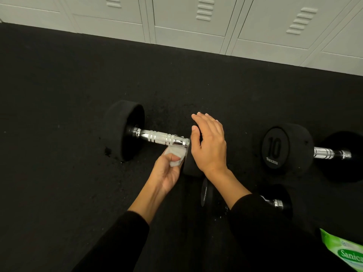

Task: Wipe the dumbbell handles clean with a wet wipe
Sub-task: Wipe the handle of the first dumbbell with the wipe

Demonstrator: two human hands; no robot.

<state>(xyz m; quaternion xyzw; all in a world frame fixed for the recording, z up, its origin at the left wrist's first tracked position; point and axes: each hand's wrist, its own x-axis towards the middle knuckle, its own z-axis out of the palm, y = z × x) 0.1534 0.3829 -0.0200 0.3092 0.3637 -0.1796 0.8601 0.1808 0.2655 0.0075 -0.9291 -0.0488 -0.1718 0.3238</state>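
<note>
Three dumbbells on the black floor (59,134), and we're wiping the leftmost.

Starting left, we see the left dumbbell (123,130) lying on its side, its chrome handle (159,137) pointing right. Our left hand (167,173) comes up from below, fingers and thumb curled round a crumpled wet wipe (175,155), which meets the underside of the handle's right end. Just beside it, our right hand (210,146) lies flat on the dumbbell's right head, fingers straight, gripping nothing. Further right sits the second dumbbell (286,148) (marked 10). Nearer us is a third dumbbell (277,203), partly behind our sleeve. A green wipes pack (345,252) lies at the far right corner.
</note>
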